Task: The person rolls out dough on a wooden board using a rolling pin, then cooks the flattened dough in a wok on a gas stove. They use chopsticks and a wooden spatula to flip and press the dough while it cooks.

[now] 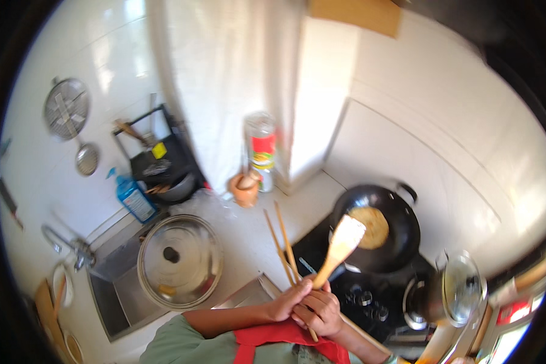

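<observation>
My left hand and my right hand are clasped together in front of a red apron. From the closed right hand rises a wooden spatula, its pale blade up. My left thumb lies by its handle; the overlap hides what my left fingers hold. Long wooden chopsticks stick up between the hands, and one end shows below them. Behind the spatula blade, a round yellowish flatbread or pancake lies in a black wok on the black cooktop.
At right stands a pot with a glass lid. A large steel lid rests over the sink's right edge. Farther back are a blue pump bottle, a clay mortar, a labelled clear bottle and a dark rack.
</observation>
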Motion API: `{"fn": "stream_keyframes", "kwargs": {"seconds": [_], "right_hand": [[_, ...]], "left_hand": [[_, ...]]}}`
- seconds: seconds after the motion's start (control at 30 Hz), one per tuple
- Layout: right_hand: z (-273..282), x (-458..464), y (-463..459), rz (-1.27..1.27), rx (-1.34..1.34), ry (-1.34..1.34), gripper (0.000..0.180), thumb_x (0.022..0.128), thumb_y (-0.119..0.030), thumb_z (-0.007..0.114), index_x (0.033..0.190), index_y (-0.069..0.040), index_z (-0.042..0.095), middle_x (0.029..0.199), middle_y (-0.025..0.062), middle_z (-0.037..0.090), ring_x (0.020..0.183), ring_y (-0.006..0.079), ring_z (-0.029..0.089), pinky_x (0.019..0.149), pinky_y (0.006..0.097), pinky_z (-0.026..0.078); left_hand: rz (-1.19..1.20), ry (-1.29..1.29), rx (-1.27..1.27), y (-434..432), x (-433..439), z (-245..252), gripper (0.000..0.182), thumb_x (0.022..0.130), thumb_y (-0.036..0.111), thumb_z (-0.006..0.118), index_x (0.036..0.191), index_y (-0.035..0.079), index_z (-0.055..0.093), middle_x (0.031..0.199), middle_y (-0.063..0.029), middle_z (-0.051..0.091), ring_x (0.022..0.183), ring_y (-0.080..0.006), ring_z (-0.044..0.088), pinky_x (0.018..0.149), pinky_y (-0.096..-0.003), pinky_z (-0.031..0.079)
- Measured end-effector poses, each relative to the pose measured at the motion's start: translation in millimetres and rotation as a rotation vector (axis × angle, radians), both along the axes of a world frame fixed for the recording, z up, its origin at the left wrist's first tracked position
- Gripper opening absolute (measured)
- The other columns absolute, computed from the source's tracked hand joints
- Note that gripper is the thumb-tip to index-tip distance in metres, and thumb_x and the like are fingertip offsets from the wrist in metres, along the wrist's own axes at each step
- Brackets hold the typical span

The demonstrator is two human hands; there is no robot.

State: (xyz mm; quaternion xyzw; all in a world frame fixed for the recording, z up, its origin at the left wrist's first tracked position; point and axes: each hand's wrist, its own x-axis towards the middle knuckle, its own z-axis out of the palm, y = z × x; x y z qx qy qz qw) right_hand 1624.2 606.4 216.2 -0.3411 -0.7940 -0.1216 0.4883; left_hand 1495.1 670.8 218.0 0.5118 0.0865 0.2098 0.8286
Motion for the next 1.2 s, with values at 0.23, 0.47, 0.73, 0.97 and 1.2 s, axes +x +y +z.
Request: {"fn": "stream_keyframes", "kwargs": {"seconds": [0.23, 0.47, 0.73, 0.97, 1.2], "right_hand": [[17, -12, 1, 0.052, 0.029, -0.009, 0.027, 0.056, -0.011, 0.065, 0.081, -0.006, 0.056, 0.064, 0.0053, 0.050, 0.049, 0.0224, 0.046, 0.048, 0.0366, 0.040], [14, -4, -10, -0.043, -0.048, -0.142, 0.024, 0.067, -0.018, 0.069, 0.087, -0.012, 0.057, 0.081, 0.0061, 0.052, 0.072, 0.0246, 0.055, 0.063, 0.0397, 0.045], [9, -5, -9, -0.015, -0.049, -0.081, 0.031, 0.057, -0.013, 0.064, 0.088, -0.012, 0.057, 0.081, 0.0088, 0.054, 0.067, 0.0264, 0.055, 0.062, 0.0445, 0.045], [4, 6, -7, 0.079, -0.191, -0.115, 0.023, 0.070, -0.017, 0.072, 0.087, -0.011, 0.056, 0.082, 0.0064, 0.049, 0.065, 0.0241, 0.054, 0.057, 0.0363, 0.042], [4, 7, -11, 0.057, -0.238, -0.070, 0.022, 0.066, -0.016, 0.071, 0.083, -0.011, 0.057, 0.075, 0.0054, 0.053, 0.064, 0.0243, 0.057, 0.059, 0.0390, 0.043]], "left_hand": [[-0.010, -0.200, 0.083, -6, 4, 10, 0.035, 0.100, 0.030, 0.025, 0.115, 0.003, 0.043, 0.095, -0.0027, 0.051, 0.084, -0.0069, 0.049, 0.073, -0.0193, 0.042], [0.025, -0.311, 0.067, -10, 7, -2, 0.035, 0.100, 0.029, 0.026, 0.116, 0.003, 0.044, 0.099, -0.0029, 0.050, 0.091, -0.0081, 0.047, 0.084, -0.0218, 0.038], [0.088, -0.236, 0.072, -9, 2, -10, 0.035, 0.100, 0.030, 0.026, 0.112, 0.003, 0.045, 0.102, -0.0047, 0.049, 0.097, -0.0115, 0.047, 0.087, -0.0250, 0.038], [0.079, -0.218, 0.094, -7, 6, -8, 0.036, 0.100, 0.030, 0.025, 0.111, 0.003, 0.045, 0.102, -0.0059, 0.050, 0.096, -0.0115, 0.048, 0.087, -0.0253, 0.039], [0.063, -0.205, 0.086, -6, 9, -8, 0.036, 0.099, 0.031, 0.027, 0.111, 0.002, 0.046, 0.103, -0.0062, 0.051, 0.097, -0.0117, 0.049, 0.087, -0.0260, 0.040]]}}
